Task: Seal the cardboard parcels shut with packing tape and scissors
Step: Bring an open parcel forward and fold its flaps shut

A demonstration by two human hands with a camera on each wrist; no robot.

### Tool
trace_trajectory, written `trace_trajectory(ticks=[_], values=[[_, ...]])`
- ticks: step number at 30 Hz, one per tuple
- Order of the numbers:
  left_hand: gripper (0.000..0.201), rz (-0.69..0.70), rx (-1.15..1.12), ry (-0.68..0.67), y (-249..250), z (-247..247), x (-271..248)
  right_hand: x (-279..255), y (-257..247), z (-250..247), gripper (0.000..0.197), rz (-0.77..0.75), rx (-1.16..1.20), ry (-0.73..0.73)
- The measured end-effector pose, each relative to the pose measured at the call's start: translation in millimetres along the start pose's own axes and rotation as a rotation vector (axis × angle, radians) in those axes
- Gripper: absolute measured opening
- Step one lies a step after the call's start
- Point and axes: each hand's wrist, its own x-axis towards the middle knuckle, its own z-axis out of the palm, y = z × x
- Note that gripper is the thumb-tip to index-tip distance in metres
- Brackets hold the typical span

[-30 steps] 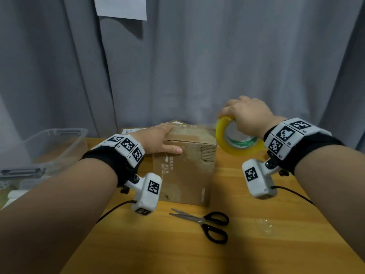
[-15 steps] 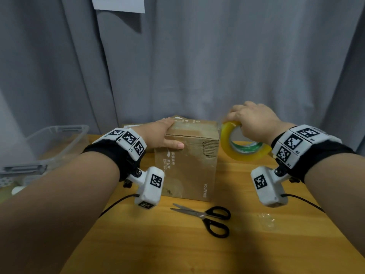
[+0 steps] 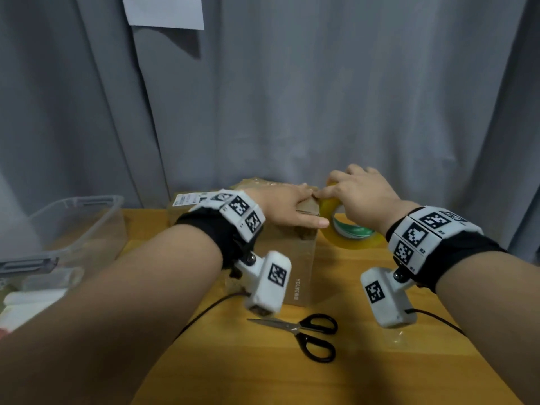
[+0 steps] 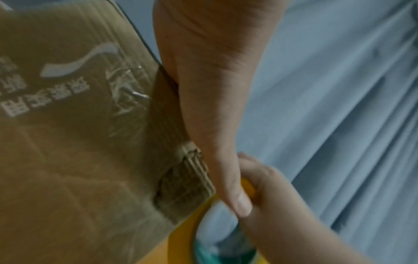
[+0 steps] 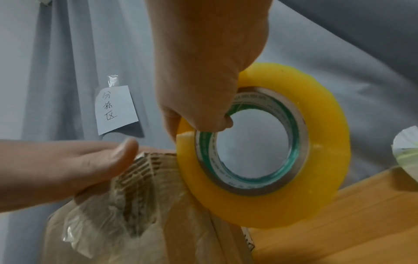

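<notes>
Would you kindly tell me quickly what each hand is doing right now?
Left hand: open, fingers flat on top of the brown cardboard box.
Right hand: gripping the yellow roll of packing tape against the box's edge.

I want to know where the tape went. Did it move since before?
Yes. The tape moved left: earlier a gap showed between it and the box, now it touches the box's top corner.

Yellow tape roll [image 3: 350,238] upright against brown cardboard box's [image 3: 295,258] torn top corner; black-handled scissors [image 3: 306,331] lie closed before it.
</notes>
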Motion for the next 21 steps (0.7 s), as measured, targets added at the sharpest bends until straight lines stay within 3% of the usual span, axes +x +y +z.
trace_trajectory(ticks=[4,8,12,17,21], values=[[0.116,-0.180,0.061,-0.114,-19.4,-5.0,8.7,0.3,-4.3,4.1,0.059,0.006,0.042,0.025],[0.113,-0.163,0.003,-0.152,-22.7,-7.0,8.1,0.3,3.6,13.8,0.063,0.009,0.168,0.070],[0.113,-0.199,0.002,-0.214,-29.0,-8.6,4.8,-3.5,3.6,30.6,0.060,0.152,0.399,0.181],[0.110,-0.107,0.000,-0.042,-28.2,10.2,-2.6,0.2,-3.4,32.5,0.050,0.199,0.335,0.214],[0.115,-0.129,-0.022,0.025,-36.7,15.1,-8.6,-1.0,2.9,32.1,0.055,0.310,0.441,0.171]])
